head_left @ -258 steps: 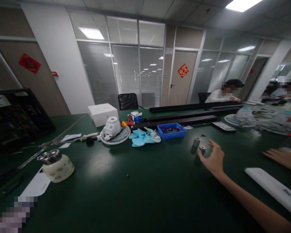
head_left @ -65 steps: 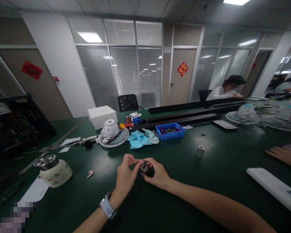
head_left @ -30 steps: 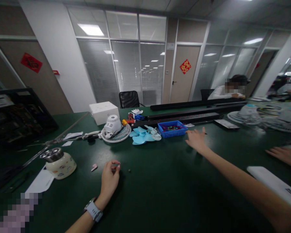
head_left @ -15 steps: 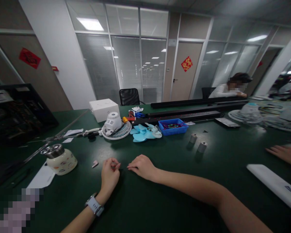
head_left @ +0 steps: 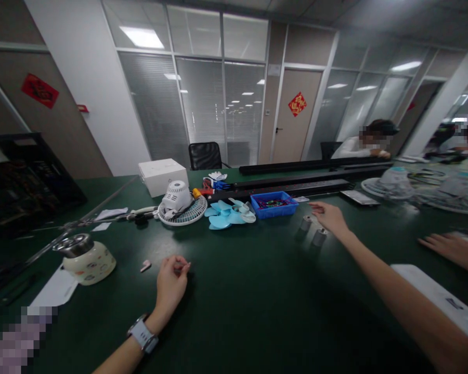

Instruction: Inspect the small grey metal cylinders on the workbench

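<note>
My left hand (head_left: 172, 283), with a watch (head_left: 143, 335) at its wrist, rests on the green table. Its fingers are curled in, and I see nothing held in them. To its left lies a small pink piece (head_left: 145, 266). My right hand (head_left: 331, 219) reaches out, fingers forward and slightly apart, holding nothing that I can see. Right beside it stand two small grey metal cylinders, one farther back (head_left: 306, 223) and one nearer (head_left: 320, 237). Whether the fingers touch either one, I cannot tell.
Farther back are a blue tray (head_left: 275, 211) of small parts, light-blue fan blades (head_left: 220, 222), a white fan body (head_left: 177, 196) and a white box (head_left: 163, 179). A patterned jar (head_left: 89, 265) stands at left. At right, another person's hand (head_left: 448, 249) lies near a white panel (head_left: 432, 291).
My right hand has moved away from my left, forward and right, to the metal cylinders. My left hand stays in place, fingers still curled. The view has shifted slightly.
</note>
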`<state>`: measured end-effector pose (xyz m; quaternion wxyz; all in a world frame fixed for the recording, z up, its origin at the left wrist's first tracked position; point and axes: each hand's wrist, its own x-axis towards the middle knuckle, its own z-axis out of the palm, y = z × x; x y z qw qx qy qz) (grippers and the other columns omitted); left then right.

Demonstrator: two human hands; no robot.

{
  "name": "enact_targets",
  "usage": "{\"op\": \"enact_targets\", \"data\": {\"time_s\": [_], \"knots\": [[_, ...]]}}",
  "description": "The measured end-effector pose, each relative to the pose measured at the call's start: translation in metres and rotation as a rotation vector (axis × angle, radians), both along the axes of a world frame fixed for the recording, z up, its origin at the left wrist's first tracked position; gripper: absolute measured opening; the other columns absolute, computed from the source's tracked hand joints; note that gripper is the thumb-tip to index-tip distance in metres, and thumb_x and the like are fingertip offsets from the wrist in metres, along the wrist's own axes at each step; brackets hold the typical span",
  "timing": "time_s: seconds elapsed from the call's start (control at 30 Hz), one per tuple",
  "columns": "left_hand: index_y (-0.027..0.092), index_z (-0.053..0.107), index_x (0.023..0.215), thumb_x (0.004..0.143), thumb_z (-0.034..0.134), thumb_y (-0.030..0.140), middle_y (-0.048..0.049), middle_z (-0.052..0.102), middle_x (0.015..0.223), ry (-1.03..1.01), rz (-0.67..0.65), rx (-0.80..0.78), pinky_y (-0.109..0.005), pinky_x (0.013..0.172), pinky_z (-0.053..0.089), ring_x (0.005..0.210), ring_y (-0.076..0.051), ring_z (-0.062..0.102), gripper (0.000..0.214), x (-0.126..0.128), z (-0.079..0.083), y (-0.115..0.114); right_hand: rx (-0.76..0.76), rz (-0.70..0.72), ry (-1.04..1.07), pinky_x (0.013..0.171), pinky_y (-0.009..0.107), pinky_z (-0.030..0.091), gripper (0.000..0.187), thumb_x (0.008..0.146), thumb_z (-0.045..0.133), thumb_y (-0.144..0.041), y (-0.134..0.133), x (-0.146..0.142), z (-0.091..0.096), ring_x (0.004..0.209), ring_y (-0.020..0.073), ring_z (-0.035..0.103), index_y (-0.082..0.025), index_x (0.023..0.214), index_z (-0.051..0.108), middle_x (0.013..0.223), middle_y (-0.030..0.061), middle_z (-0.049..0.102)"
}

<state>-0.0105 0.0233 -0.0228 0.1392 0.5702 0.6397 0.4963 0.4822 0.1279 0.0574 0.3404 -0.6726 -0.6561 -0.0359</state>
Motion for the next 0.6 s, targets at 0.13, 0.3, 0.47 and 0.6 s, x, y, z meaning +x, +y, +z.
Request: {"op": "enact_targets", "data": {"time_s": [0.13, 0.3, 0.47, 0.6], "knots": [[0.021, 0.055, 0.07, 0.069, 0.06, 0.039, -0.0012, 0.052, 0.083, 0.008, -0.016, 0.006, -0.033, 0.062, 0.052, 0.062, -0.017, 0.061, 0.019, -0.002, -0.002, 0.0, -0.056, 0.063, -0.008, 0.079, 0.029, 0.053, 0.038, 0.076, 0.053, -0.011, 0.008, 0.013, -0.011, 0.085, 0.0185, 0.07, -0.018, 0.111, 0.068, 0.093, 0.0061, 0.074], [0.02, 0.056, 0.071, 0.071, 0.059, 0.039, -0.002, 0.053, 0.086, 0.03, -0.022, 0.01, -0.033, 0.062, 0.053, 0.065, -0.017, 0.062, 0.019, -0.002, -0.005, 0.0, -0.053, 0.129, -0.011, 0.084, 0.027, 0.052, 0.04, 0.077, 0.051, -0.009, 0.008, 0.006, -0.011, 0.091, 0.0176, 0.069, -0.018, 0.112, 0.068, 0.097, 0.0054, 0.073], [0.02, 0.055, 0.07, 0.072, 0.058, 0.037, -0.002, 0.052, 0.085, 0.042, -0.032, 0.008, -0.033, 0.062, 0.053, 0.066, -0.018, 0.062, 0.018, -0.001, -0.003, 0.0, -0.103, 0.136, -0.07, 0.081, 0.027, 0.051, 0.039, 0.077, 0.052, -0.009, 0.009, 0.003, -0.01, 0.09, 0.0183, 0.069, -0.021, 0.11, 0.068, 0.093, 0.0035, 0.074], [0.02, 0.055, 0.073, 0.074, 0.055, 0.038, -0.002, 0.05, 0.087, 0.038, -0.06, -0.001, -0.034, 0.064, 0.053, 0.068, -0.019, 0.063, 0.019, -0.001, -0.002, -0.005, -0.168, 0.141, -0.073, 0.082, 0.025, 0.048, 0.036, 0.082, 0.049, -0.01, 0.011, 0.004, -0.01, 0.093, 0.0162, 0.068, -0.018, 0.112, 0.068, 0.093, 0.0055, 0.074]]}}
